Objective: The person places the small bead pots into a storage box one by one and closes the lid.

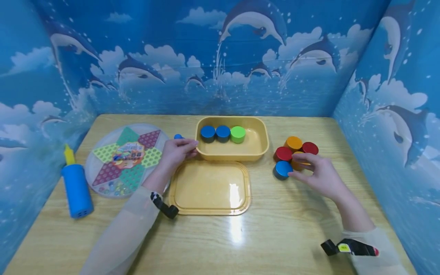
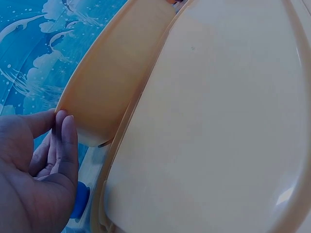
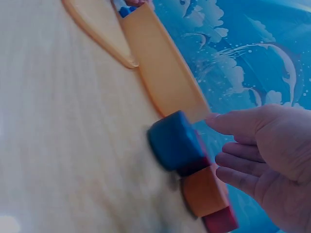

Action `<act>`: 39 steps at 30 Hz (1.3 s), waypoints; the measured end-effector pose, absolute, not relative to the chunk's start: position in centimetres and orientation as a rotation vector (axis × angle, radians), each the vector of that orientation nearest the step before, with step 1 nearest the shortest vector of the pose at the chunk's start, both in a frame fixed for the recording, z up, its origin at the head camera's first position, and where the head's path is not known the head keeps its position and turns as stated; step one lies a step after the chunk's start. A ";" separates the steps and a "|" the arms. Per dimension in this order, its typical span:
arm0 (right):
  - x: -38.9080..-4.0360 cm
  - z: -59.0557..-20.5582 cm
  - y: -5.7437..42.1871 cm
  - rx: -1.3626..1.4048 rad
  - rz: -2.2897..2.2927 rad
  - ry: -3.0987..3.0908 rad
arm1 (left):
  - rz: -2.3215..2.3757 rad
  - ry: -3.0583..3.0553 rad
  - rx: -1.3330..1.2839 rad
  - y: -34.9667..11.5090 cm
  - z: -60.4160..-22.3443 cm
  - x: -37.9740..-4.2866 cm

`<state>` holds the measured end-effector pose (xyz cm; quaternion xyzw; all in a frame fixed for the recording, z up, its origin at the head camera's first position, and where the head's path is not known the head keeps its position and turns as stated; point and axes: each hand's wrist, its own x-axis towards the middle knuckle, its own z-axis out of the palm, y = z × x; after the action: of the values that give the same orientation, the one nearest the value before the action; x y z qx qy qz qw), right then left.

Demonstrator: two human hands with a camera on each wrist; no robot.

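My left hand (image 1: 178, 151) pinches the left rim of a yellow plastic bin (image 1: 232, 156) between thumb and fingers; the left wrist view shows the fingertips at its corner. Inside the bin, two blue round tubs (image 1: 207, 134) and a light green tub (image 1: 238, 134) stand in a row. To the right, my right hand (image 1: 319, 173) hovers with fingers spread apart over a cluster of tubs. Its thumb is right beside a blue tub (image 1: 282, 170), and its fingers partly hide an orange tub (image 1: 296, 164). Red tubs (image 1: 283, 154) and another orange tub (image 1: 293, 143) stand close by.
A flat yellow lid (image 1: 209, 187) lies in front of the bin. At the left are a round checkers board (image 1: 111, 152) with marbles under its cover and a blue pump (image 1: 77, 191) with a yellow nozzle. A small blue object (image 1: 178, 136) shows behind my left hand.
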<state>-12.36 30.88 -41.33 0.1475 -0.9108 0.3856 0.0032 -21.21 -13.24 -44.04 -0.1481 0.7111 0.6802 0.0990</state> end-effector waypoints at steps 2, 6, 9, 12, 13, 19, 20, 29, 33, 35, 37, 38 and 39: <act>-12.0 -41.9 30.8 0.430 1.237 -2.853 | 2.018 2.094 -0.441 -13.2 -44.0 -21.2; -11.3 -42.8 30.3 0.348 1.258 -2.869 | 2.041 2.079 -0.439 -13.2 -44.1 -21.2; -10.9 -43.1 29.9 0.304 1.249 -2.897 | 2.037 2.092 -0.434 -13.3 -44.2 -21.2; -10.8 -43.3 29.5 0.272 1.229 -2.920 | 2.027 2.104 -0.431 -13.3 -44.2 -21.2; -10.8 -43.4 29.3 0.260 1.223 -2.925 | 2.022 2.109 -0.429 -13.3 -44.2 -21.2; -10.8 -44.4 28.4 0.216 1.186 -2.873 | 2.028 2.099 -0.430 -13.3 -44.0 -21.2; -10.8 -44.5 28.2 0.214 1.176 -2.857 | 2.031 2.094 -0.433 -13.3 -44.0 -21.2; -11.0 -45.6 27.8 0.154 1.116 -2.802 | 2.049 2.072 -0.424 -13.3 -44.0 -21.2; -10.9 -45.6 27.8 0.128 1.130 -2.801 | 2.052 2.073 -0.427 -13.3 -44.0 -21.2; -10.8 -45.5 27.8 0.120 1.135 -2.800 | 2.045 2.079 -0.430 -13.4 -44.1 -21.1; -10.7 -45.3 27.8 0.117 1.142 -2.799 | 2.039 2.084 -0.431 -13.4 -44.1 -21.1; -10.6 -45.2 27.8 0.117 1.144 -2.800 | 2.035 2.088 -0.430 -13.4 -44.1 -21.1; -10.6 -45.0 27.8 0.117 1.150 -2.801 | 2.032 2.091 -0.431 -13.4 -44.0 -21.1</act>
<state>-10.58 27.80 -45.04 0.0384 -0.9230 0.3788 0.0558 -21.06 -13.37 -44.05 -0.1454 0.7061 0.6862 0.0970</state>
